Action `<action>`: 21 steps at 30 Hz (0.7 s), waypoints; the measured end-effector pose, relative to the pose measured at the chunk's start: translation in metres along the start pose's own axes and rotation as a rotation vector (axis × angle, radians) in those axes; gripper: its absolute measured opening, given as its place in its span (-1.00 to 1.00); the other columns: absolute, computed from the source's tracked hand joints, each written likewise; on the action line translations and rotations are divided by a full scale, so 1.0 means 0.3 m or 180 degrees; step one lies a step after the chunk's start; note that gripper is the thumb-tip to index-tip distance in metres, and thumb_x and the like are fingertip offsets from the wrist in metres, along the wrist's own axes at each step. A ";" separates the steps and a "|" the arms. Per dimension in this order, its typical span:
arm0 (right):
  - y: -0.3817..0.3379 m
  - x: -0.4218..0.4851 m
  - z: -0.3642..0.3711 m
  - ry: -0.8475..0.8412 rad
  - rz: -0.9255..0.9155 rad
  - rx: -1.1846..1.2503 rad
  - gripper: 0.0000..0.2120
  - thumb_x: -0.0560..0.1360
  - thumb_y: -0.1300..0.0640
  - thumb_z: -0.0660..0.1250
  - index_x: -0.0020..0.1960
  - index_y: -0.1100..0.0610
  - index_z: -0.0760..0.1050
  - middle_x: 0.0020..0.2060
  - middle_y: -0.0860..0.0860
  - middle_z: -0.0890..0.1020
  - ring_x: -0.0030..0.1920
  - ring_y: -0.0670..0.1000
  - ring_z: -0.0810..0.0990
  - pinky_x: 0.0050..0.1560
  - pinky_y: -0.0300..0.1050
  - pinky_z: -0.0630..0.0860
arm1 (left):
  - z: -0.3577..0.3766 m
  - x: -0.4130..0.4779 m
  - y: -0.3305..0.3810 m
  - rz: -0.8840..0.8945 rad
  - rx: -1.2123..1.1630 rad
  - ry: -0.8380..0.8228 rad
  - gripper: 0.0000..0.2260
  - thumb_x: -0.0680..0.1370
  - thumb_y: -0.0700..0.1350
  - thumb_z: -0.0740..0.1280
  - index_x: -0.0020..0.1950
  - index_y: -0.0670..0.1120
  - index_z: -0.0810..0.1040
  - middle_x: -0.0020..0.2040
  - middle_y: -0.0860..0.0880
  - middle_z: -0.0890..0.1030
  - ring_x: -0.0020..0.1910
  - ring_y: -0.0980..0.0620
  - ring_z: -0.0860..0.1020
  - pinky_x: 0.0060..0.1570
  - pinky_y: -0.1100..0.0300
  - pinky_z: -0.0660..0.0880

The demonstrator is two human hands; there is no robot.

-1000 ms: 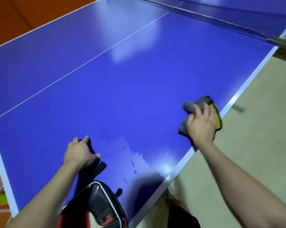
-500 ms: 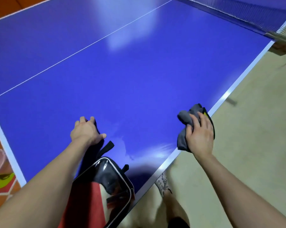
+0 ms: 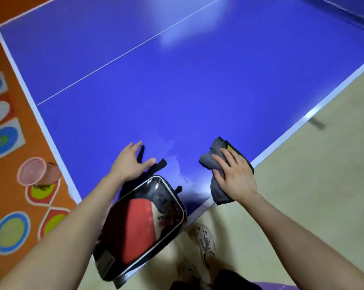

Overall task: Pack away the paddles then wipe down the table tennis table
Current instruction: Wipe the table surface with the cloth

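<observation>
A black paddle case [image 3: 143, 225] with a clear window showing a red paddle lies on the near corner of the blue table [image 3: 176, 80], partly over the edge. My left hand [image 3: 130, 162] rests flat on the case's black strap end, fingers straight. My right hand [image 3: 235, 176] presses a grey cloth with a yellow edge [image 3: 216, 162] onto the table near its right side edge, fingers spread over it. A damp streak [image 3: 176, 162] shines on the surface between my hands.
A pink plastic cup [image 3: 33, 171] stands on the orange patterned floor mat [image 3: 9, 185] left of the table corner. Beige floor [image 3: 302, 185] runs along the right side. My shoe [image 3: 204, 239] is below the table edge. The net [image 3: 344, 9] crosses the far right.
My view has tilted down and left, bringing the table corner, mat and cup into sight. The right hand with the cloth has slid back toward the near edge. The left hand stays on the case.
</observation>
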State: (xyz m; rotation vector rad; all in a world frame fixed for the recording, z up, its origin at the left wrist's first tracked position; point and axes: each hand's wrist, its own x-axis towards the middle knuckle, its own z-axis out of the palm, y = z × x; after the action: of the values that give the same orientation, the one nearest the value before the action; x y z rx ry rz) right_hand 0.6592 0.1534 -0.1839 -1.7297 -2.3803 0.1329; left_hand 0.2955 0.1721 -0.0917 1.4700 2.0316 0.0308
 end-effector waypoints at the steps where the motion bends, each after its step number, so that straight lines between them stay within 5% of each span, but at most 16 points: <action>1: 0.001 0.005 -0.003 -0.0061 0.0116 -0.0060 -0.48 0.68 -0.20 0.25 0.57 -0.02 0.51 0.60 0.09 0.46 0.62 0.20 0.36 0.56 0.20 0.35 | 0.000 -0.092 -0.032 0.0078 -0.0037 0.0225 0.03 0.35 0.60 0.33 0.69 0.08 0.27 0.68 -0.03 0.28 0.67 -0.02 0.21 0.61 -0.08 0.27; 7: -0.113 0.042 -0.001 -0.0426 0.0433 -0.0144 -0.34 0.74 -0.35 0.04 0.63 0.06 0.37 0.60 0.26 0.35 0.65 0.34 0.19 0.63 0.33 0.17 | 0.117 -0.624 -0.114 0.0527 0.0865 0.0538 -0.03 0.25 0.67 0.34 0.52 0.17 0.43 0.42 0.06 0.41 0.42 -0.05 0.40 0.46 -0.07 0.37; 12: -0.106 0.048 0.035 -0.0405 0.0368 0.0025 -0.37 0.78 -0.25 -0.07 0.73 0.05 0.26 0.74 0.24 0.16 0.75 0.30 -0.02 0.70 0.35 0.03 | 0.307 -0.692 -0.227 0.0549 0.1809 0.0020 0.30 0.11 0.61 0.42 0.74 0.13 0.07 0.58 -0.13 0.29 0.56 -0.22 0.26 0.51 -0.27 0.25; 17: -0.096 0.037 0.046 -0.0505 0.0355 0.0021 -0.34 0.78 -0.25 -0.13 0.75 0.05 0.20 0.76 0.22 0.10 0.76 0.28 -0.04 0.72 0.33 -0.02 | 0.344 -0.670 -0.261 0.0633 0.1974 0.0232 0.15 0.28 0.45 0.53 0.73 0.12 0.10 0.53 -0.15 0.32 0.49 -0.24 0.32 0.43 -0.23 0.35; 21: -0.157 -0.028 0.057 -0.0578 0.0421 0.0129 -0.32 0.76 -0.26 -0.11 0.76 0.08 0.18 0.76 0.23 0.05 0.76 0.28 -0.08 0.73 0.32 -0.09 | 0.312 -0.696 -0.294 0.0740 0.2004 0.0199 -0.10 0.44 0.20 0.50 0.71 0.04 0.20 0.38 -0.14 0.48 0.25 -0.24 0.46 0.13 -0.12 0.60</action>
State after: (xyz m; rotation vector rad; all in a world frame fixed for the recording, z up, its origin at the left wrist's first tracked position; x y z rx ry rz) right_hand 0.6143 0.1313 -0.1927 -1.9311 -2.3644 0.3700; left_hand 0.3053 -0.0728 -0.1019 2.1003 2.0021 -0.5155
